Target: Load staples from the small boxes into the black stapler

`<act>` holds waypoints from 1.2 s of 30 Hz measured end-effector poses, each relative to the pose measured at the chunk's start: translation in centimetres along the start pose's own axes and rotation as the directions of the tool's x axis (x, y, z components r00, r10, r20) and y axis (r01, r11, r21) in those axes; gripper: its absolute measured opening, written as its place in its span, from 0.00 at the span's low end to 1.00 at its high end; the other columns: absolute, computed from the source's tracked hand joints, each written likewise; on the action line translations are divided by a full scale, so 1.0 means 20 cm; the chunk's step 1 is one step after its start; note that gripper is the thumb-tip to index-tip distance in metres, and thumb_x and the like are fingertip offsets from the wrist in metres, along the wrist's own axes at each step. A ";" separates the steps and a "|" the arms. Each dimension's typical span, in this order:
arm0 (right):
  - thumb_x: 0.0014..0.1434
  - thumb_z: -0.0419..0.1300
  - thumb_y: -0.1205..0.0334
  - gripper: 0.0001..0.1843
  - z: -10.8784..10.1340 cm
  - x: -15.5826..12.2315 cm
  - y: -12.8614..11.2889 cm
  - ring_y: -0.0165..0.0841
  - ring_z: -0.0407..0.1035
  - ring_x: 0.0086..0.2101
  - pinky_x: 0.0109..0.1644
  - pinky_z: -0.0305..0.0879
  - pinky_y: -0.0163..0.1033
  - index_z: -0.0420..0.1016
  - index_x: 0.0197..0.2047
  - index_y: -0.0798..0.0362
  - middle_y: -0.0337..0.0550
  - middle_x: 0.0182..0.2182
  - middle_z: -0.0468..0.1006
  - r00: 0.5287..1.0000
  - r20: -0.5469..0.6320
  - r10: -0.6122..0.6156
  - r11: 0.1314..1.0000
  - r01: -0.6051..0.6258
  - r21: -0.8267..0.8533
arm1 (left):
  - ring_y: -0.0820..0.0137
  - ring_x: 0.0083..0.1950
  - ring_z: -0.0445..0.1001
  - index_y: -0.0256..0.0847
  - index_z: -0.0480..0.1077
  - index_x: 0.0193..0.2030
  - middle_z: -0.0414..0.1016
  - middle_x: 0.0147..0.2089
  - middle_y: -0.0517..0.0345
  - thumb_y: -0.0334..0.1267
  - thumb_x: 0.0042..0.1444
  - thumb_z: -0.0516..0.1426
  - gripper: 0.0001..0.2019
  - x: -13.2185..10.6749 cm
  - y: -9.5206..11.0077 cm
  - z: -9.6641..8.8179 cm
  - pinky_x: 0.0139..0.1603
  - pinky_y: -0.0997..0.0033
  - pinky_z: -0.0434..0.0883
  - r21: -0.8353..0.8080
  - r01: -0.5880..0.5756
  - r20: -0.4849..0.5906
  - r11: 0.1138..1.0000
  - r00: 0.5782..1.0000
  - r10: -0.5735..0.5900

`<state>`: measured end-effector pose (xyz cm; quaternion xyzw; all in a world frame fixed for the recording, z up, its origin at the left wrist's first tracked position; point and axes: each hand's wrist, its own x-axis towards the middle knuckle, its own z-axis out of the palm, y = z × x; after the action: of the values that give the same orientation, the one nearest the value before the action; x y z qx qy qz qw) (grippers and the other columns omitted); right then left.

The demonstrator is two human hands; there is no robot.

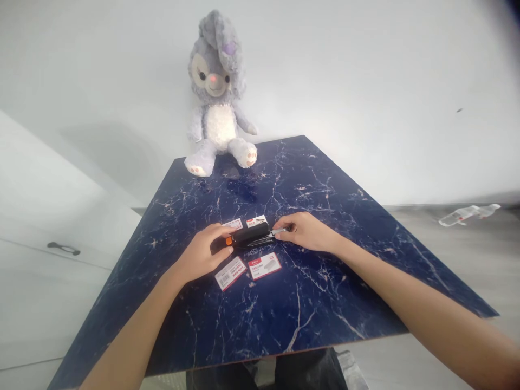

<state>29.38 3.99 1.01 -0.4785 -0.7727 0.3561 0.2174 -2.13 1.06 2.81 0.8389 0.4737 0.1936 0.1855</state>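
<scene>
A black stapler (pixel 249 235) with an orange end lies across the middle of the table. My left hand (pixel 211 246) grips its orange end, thumb on the near side and fingers on the far side. At the other end, my right hand (pixel 300 230) pinches a silvery metal part (pixel 279 231) of the stapler between thumb and fingers. Two small red-and-white staple boxes, a left one (pixel 231 273) and a right one (pixel 265 265), lie just in front. Behind the stapler are two more cards or boxes, one (pixel 233 223) by my left fingers and one (pixel 256 221) further right, both partly hidden.
A grey plush rabbit (pixel 219 97) sits at the far edge of the dark blue marbled table (pixel 325 303), against the white wall. A white cabinet with a dark handle (pixel 64 248) stands at the left. Clear plastic-looking objects (pixel 467 214) lie beyond the table's right side.
</scene>
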 end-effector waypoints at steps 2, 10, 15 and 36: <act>0.58 0.64 0.54 0.10 0.00 0.00 0.00 0.32 0.73 0.30 0.37 0.66 0.38 0.82 0.41 0.46 0.37 0.35 0.83 1.000 -0.001 -0.005 1.000 0.005 0.015 | 0.60 0.52 0.74 0.46 0.71 0.58 0.75 0.53 0.51 0.39 0.61 0.57 0.18 0.00 0.00 0.00 0.55 0.58 0.70 -0.001 0.004 0.003 1.000 1.000 -0.004; 0.57 0.64 0.53 0.12 -0.02 0.01 0.00 0.33 0.73 0.32 0.36 0.67 0.38 0.82 0.42 0.48 0.39 0.36 0.83 0.999 0.047 0.001 0.993 -0.006 0.121 | 0.60 0.49 0.75 0.45 0.73 0.55 0.76 0.50 0.51 0.38 0.61 0.57 0.16 0.01 0.02 -0.01 0.51 0.59 0.71 -0.001 -0.010 0.015 1.000 1.000 0.010; 0.57 0.64 0.53 0.11 -0.02 0.01 0.00 0.33 0.74 0.33 0.38 0.67 0.38 0.83 0.41 0.47 0.38 0.37 0.83 0.999 0.035 -0.009 0.997 0.007 0.072 | 0.62 0.48 0.75 0.44 0.73 0.54 0.75 0.49 0.52 0.36 0.60 0.56 0.16 0.01 0.02 0.00 0.50 0.61 0.71 -0.007 -0.019 0.003 1.000 1.000 0.019; 0.62 0.60 0.54 0.10 -0.01 0.00 -0.01 0.34 0.75 0.35 0.41 0.67 0.38 0.80 0.40 0.47 0.37 0.37 0.83 0.999 0.019 -0.030 1.000 0.030 -0.002 | 0.61 0.51 0.74 0.45 0.71 0.56 0.74 0.51 0.52 0.39 0.61 0.57 0.16 0.00 0.01 0.01 0.54 0.59 0.69 0.028 -0.025 0.015 0.999 1.000 0.025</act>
<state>29.28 4.02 1.32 -0.4639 -0.7821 0.3562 0.2149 -1.93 0.90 2.64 0.8487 0.4645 0.1829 0.1748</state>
